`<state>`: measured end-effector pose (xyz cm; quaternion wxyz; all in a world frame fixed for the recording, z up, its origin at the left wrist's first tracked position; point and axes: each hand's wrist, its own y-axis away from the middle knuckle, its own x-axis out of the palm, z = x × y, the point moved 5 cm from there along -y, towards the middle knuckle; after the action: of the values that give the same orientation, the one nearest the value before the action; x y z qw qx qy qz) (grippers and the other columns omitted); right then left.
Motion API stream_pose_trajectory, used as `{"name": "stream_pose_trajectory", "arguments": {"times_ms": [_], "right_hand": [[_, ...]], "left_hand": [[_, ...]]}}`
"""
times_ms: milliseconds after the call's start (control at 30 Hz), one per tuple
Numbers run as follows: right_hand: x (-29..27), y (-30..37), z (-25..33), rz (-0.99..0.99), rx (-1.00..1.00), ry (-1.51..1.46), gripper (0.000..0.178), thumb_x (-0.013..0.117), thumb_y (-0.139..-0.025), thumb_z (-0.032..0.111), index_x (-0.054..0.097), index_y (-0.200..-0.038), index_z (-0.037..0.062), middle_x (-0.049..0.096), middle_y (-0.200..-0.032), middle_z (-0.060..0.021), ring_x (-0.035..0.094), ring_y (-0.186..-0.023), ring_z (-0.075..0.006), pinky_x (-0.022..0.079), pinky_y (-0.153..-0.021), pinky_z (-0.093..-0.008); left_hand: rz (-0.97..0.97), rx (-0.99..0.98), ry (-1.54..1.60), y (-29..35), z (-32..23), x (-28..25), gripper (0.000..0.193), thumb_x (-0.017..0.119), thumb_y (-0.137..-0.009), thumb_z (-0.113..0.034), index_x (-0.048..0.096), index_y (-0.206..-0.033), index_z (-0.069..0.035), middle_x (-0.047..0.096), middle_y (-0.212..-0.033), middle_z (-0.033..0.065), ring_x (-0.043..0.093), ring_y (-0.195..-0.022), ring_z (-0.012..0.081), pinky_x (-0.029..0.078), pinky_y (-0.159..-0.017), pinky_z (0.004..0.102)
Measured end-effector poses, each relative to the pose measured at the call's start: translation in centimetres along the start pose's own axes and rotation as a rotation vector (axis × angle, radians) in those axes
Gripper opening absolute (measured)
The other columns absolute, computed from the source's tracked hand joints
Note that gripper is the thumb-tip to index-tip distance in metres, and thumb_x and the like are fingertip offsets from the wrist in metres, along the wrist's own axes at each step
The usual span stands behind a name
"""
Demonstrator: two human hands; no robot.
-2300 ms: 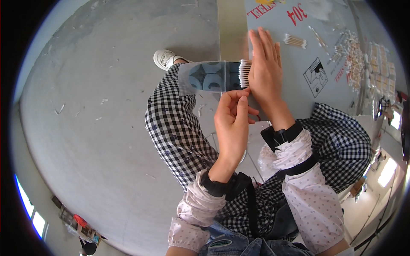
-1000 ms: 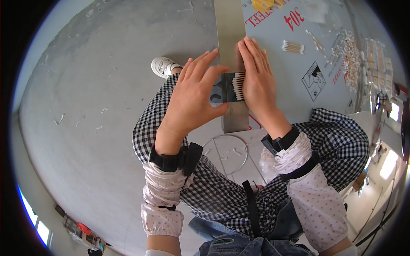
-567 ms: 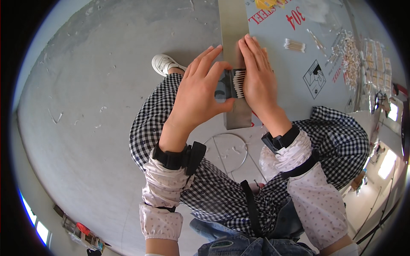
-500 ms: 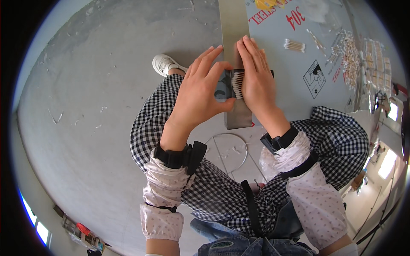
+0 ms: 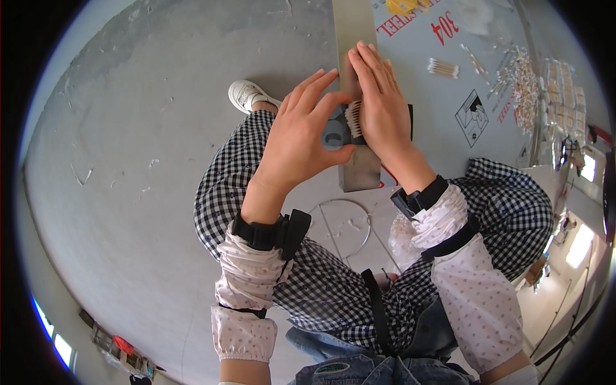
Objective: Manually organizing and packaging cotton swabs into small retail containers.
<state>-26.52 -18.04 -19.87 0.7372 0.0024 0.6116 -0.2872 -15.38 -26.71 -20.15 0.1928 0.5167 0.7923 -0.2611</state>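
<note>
Between the thumb and bent index finger of my left hand is a small grey-blue, see-through plastic box, gripped at its two ends. The other left fingers reach forward. A row of cotton swabs lies side by side at the box's right side, tips showing in a line. My right hand is held flat, fingers stretched and together, its edge against the swabs' right side. It hides the rest of the row. A dark edge shows just behind the right hand.
A metal strip runs along the table's left edge. On the grey sheet-covered tabletop lie a small swab bundle, a loose swab heap and stacked packs. Yellow material sits at the far end. A wire ring is below.
My right hand has shifted slightly left and forward, and the row of swabs has moved a little left with it. My left hand stays almost in place.
</note>
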Motion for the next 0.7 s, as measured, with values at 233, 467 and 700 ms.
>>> {"name": "stream_pose_trajectory", "arguments": {"times_ms": [233, 467, 700], "right_hand": [[0.3, 0.9, 0.4, -0.041, 0.086, -0.036, 0.054, 0.052, -0.084, -0.006, 0.048, -0.138, -0.0005, 0.048, -0.144, -0.0171, 0.046, -0.134, -0.0347, 0.038, -0.112, -0.0453], [0.7, 1.5, 1.3, -0.067, 0.192, -0.065, 0.054, 0.049, -0.086, -0.008, 0.044, -0.140, -0.0010, 0.044, -0.147, -0.0198, 0.041, -0.138, -0.0356, 0.032, -0.115, -0.0474], [0.7, 1.6, 1.8, -0.059, 0.236, -0.139, 0.054, 0.046, -0.090, -0.009, 0.041, -0.143, 0.0015, 0.040, -0.151, -0.0195, 0.038, -0.140, -0.0362, 0.029, -0.116, -0.0490]], "left_hand": [[-0.014, -0.004, 0.014, 0.2, -0.1, -0.1, 0.065, 0.086, -0.060, -0.017, 0.061, -0.120, -0.010, 0.052, -0.137, 0.0116, 0.049, -0.126, 0.0329, 0.041, -0.104, 0.0464], [0.050, -0.071, 0.157, 0.3, 0.4, 0.4, 0.064, 0.083, -0.065, -0.009, 0.060, -0.124, -0.009, 0.056, -0.114, 0.0099, 0.060, -0.100, 0.0295, 0.052, -0.084, 0.0365], [0.069, -0.085, 0.181, 0.1, 0.3, 0.4, 0.064, 0.082, -0.064, -0.003, 0.061, -0.124, -0.007, 0.057, -0.111, 0.0099, 0.061, -0.094, 0.0292, 0.053, -0.081, 0.0363]]}}
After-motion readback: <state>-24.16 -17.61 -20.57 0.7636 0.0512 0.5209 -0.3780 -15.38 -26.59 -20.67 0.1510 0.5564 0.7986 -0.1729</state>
